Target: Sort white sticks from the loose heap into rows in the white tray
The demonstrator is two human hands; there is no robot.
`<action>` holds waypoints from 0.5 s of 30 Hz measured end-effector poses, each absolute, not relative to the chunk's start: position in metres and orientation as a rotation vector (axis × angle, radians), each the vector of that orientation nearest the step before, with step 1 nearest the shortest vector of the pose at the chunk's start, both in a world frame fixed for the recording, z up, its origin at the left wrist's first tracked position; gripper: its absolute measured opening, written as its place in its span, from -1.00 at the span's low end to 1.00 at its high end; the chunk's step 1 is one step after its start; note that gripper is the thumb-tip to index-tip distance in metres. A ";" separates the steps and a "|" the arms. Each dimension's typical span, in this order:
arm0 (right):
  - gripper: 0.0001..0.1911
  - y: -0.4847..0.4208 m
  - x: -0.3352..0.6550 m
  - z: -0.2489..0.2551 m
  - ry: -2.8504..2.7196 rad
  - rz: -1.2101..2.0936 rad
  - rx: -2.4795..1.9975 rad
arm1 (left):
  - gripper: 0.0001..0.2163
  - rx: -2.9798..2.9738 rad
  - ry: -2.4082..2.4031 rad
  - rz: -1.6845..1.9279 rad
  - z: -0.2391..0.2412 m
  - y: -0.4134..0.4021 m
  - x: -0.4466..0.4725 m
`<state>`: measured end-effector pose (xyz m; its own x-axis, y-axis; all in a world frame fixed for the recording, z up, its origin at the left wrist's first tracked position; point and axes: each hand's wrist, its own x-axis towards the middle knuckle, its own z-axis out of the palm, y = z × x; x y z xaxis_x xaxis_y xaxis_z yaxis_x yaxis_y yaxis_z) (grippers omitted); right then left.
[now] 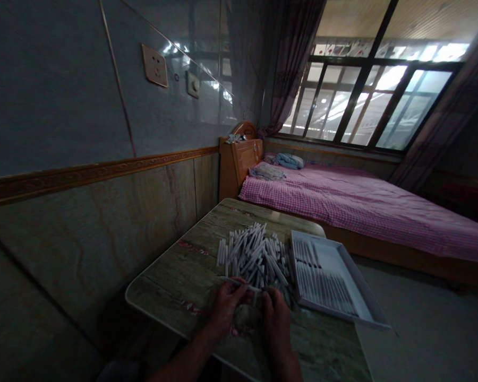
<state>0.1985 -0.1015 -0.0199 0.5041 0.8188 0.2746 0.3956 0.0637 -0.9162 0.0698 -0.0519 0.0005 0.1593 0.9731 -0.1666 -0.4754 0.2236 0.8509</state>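
At the lower centre of the frame, 2 hands work close together but apart: the left hand and right hand pinch 1 thin white stick between them. Just beyond, mid-frame, a loose pile of sticks lies on the desk. Right of it, a shallow tray holds sticks in 2 rows. A bed fills the right side.

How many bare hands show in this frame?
2: the bare left hand, holding a slim whitish stick beside the loose pile of similar sticks; the bare right hand, near its right end. No others show.
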 end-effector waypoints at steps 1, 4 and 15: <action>-0.71 -0.102 0.198 -0.021 -1.115 0.424 -1.549 | -0.56 0.747 0.850 1.185 0.000 -0.052 0.070; -0.70 -0.103 0.195 -0.025 -1.202 0.355 -1.570 | -0.56 0.753 0.876 1.203 0.001 -0.052 0.070; -0.66 -0.100 0.208 -0.061 -1.643 -0.446 -1.561 | -0.57 0.844 0.855 1.165 0.001 -0.055 0.069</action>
